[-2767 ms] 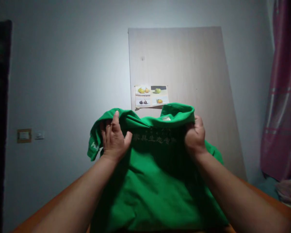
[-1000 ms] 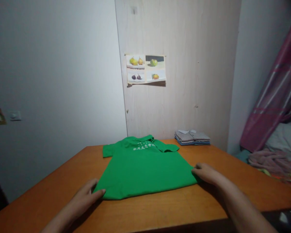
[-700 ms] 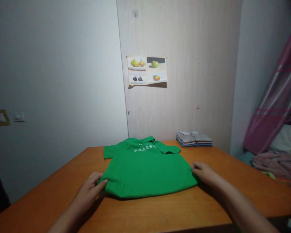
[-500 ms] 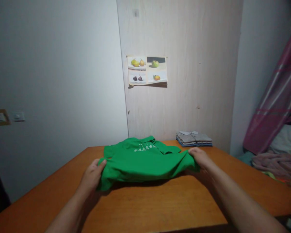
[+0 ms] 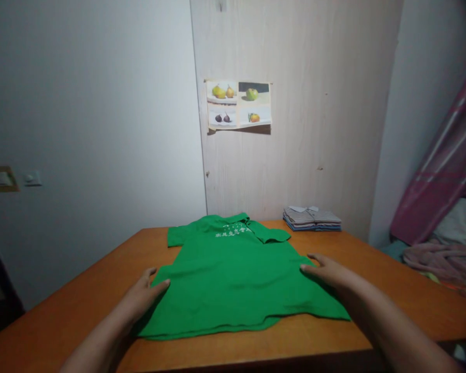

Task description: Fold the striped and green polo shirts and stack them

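A green polo shirt (image 5: 233, 280) with white lettering near the collar lies spread flat on the orange wooden table (image 5: 392, 290), collar at the far end. My left hand (image 5: 145, 292) rests flat on the shirt's near left edge, fingers stretched out. My right hand (image 5: 326, 269) lies open on the shirt's right side, fingers pointing left. Neither hand grips the cloth.
A stack of folded striped shirts (image 5: 311, 218) sits at the table's far right by a pale wooden panel (image 5: 295, 155) carrying a fruit picture (image 5: 238, 103). Pink curtain (image 5: 442, 176) and bedding (image 5: 438, 256) are on the right. A wall switch (image 5: 31, 179) is on the left.
The shirt was held up in both hands, then laid on the table. Half a second ago both hands lifted its lower part; now it lies spread further toward me and the hands rest flat.
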Demonstrator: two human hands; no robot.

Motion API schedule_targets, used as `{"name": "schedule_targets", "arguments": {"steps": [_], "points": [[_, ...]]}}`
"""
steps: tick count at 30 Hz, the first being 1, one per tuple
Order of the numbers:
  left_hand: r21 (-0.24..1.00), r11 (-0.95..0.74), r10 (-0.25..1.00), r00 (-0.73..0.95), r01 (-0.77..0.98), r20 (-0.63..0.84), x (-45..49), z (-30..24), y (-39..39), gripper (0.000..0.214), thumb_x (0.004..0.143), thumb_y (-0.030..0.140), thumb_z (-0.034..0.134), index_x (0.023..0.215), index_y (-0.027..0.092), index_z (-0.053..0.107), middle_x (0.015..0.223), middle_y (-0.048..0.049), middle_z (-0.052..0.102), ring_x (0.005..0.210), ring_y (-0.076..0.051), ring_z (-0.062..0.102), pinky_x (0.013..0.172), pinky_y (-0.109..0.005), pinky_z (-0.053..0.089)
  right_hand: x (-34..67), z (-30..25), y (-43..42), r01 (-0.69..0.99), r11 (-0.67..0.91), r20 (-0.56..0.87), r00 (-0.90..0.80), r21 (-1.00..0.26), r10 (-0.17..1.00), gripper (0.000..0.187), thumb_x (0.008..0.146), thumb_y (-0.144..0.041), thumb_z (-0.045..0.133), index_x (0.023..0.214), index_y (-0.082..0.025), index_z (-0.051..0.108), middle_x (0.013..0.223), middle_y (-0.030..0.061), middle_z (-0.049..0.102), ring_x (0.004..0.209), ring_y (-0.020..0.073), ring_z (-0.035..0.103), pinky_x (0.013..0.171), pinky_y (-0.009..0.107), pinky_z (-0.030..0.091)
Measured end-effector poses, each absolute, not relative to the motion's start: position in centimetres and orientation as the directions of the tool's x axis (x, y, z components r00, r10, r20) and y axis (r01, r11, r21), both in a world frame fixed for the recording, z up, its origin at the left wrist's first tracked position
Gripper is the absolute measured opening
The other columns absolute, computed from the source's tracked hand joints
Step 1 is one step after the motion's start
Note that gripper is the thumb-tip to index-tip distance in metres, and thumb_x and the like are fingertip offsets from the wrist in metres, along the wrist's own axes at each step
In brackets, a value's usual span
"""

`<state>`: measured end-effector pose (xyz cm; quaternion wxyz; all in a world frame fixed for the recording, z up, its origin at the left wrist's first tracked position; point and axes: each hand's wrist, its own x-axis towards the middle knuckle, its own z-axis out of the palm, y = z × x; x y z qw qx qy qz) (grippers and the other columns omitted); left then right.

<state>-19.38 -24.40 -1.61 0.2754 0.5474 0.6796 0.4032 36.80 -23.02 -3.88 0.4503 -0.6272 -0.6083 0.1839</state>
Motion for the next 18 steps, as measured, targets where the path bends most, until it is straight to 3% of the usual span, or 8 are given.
{"name": "schedule_targets", "arguments": {"steps": [5, 9, 11, 13, 18], "points": [[0.748, -0.048, 0.966, -0.161, 0.662, 0.204, -18.5, -1.1, -25.8, 0.071, 0.069, 0.039, 0.068, 0.134, 0.012, 0.054, 0.127, -0.0213, 0.069, 0.116, -0.034, 0.068, 0.098, -0.041, 0.054, 35.5, -3.9, -25.4, 0.51, 0.196, 0.301, 0.132, -0.838, 0.944, 0.07, 0.062, -0.028, 0.075, 0.132, -0.026, 0.066, 0.108, 0.0107, 0.076, 0.094, 0.0306, 0.072, 0.085, 0.041, 0.058], [0.728, -0.101, 0.953, -0.144, 0.678, 0.266, -18.5, -0.4, -27.6, 0.078, 0.069, 0.039, 0.065, 0.141, 0.012, 0.052, 0.142, -0.02, 0.061, 0.127, -0.033, 0.061, 0.109, -0.043, 0.046, 36.0, -2.7, -26.6, 0.405, 0.095, 0.207, 0.243, -0.909, 0.948, 0.092, 0.068, -0.03, 0.066, 0.156, -0.02, 0.039, 0.106, 0.0117, 0.074, 0.084, 0.0264, 0.074, 0.076, 0.036, 0.058], [0.721, -0.132, 0.959, -0.096, 0.68, 0.266, -19.1, -0.3, -28.6, 0.073, 0.066, 0.038, 0.065, 0.136, 0.015, 0.059, 0.141, -0.0162, 0.062, 0.129, -0.033, 0.06, 0.112, -0.043, 0.044, 36.7, -2.5, -27.1, 0.394, 0.075, 0.181, 0.239, -0.916, 0.954, 0.091, 0.067, -0.03, 0.066, 0.153, -0.017, 0.043, 0.111, 0.0137, 0.073, 0.093, 0.0277, 0.072, 0.079, 0.036, 0.057], [0.715, -0.133, 0.973, -0.046, 0.686, 0.225, -19.6, -0.6, -29.6, 0.063, 0.062, 0.036, 0.066, 0.122, 0.019, 0.07, 0.135, -0.0125, 0.067, 0.127, -0.034, 0.061, 0.113, -0.044, 0.042, 37.3, -2.8, -27.6, 0.435, 0.075, 0.168, 0.181, -0.897, 0.969, 0.081, 0.062, -0.026, 0.066, 0.142, -0.017, 0.058, 0.118, 0.0138, 0.072, 0.102, 0.0291, 0.07, 0.084, 0.035, 0.056], [0.684, -0.061, 0.996, -0.001, 0.727, 0.09, -19.5, -0.8, -31.1, 0.039, 0.052, 0.03, 0.064, 0.088, 0.025, 0.08, 0.106, -0.0071, 0.079, 0.111, -0.035, 0.069, 0.105, -0.044, 0.049, 37.0, -3.3, -28.8, 0.556, 0.093, 0.115, 0.004, -0.826, 0.993, 0.059, 0.057, -0.023, 0.064, 0.115, -0.022, 0.076, 0.117, 0.0089, 0.074, 0.105, 0.0304, 0.068, 0.092, 0.037, 0.053]]}}
